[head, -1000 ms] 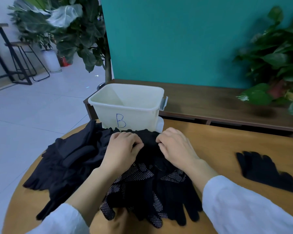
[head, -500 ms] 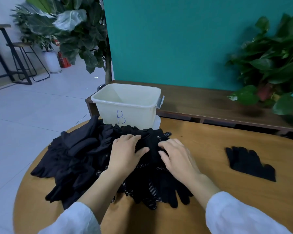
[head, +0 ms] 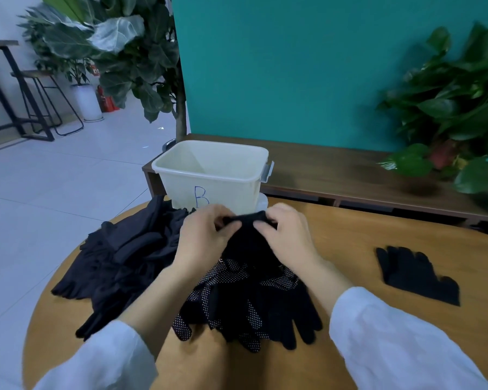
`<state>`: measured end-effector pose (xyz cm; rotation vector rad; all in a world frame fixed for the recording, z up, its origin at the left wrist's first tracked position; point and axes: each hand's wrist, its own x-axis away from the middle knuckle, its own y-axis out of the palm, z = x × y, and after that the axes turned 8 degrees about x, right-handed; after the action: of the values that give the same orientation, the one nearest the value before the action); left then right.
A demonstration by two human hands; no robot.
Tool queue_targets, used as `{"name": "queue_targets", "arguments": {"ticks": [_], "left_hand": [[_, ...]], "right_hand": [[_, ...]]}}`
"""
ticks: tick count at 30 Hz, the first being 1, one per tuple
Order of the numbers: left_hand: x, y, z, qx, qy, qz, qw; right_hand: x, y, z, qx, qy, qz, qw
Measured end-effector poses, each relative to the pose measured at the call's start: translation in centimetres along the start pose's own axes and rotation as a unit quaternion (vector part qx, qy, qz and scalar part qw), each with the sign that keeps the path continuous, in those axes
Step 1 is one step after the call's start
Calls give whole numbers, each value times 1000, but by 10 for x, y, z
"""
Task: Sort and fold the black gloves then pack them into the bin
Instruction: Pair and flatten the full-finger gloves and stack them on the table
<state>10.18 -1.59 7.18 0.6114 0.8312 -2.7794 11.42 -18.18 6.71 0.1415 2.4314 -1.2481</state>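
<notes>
At the far left a loose heap of plain black gloves sprawls over the round wooden tabletop, reaching its left edge. Just right of that heap, the left hand is raised a little above the pile, its grip narrow, fingers and thumb curled and pinching the upper edge of a black glove. Behind the hands stands the cream bin, marked with a blue letter B on its near wall, at the tabletop's far edge and touching the back of the heap; its inside looks bare from this angle. The right hand pinches the same glove edge from the other side, its grip equally narrow, so the glove hangs between the two hands. Below them lie several dotted gloves, fingers pointing toward the person. Well apart on the right, a flat black glove stack rests alone on the bare wood.
</notes>
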Motion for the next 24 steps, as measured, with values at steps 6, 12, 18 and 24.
{"name": "queue_targets", "arguments": {"ticks": [6, 12, 18, 24], "left_hand": [[-30, -38, 77, 285, 6, -19, 958], [-15, -53, 110, 245, 37, -54, 967], [6, -54, 131, 239, 18, -40, 970], [21, -38, 139, 168, -10, 40, 985]], "right_hand": [[-22, -82, -37, -153, 18, 54, 987], [-1, -120, -43, -180, 56, 12, 982], [27, -134, -46, -239, 65, 25, 968], [55, -140, -41, -216, 116, 110, 963]]}}
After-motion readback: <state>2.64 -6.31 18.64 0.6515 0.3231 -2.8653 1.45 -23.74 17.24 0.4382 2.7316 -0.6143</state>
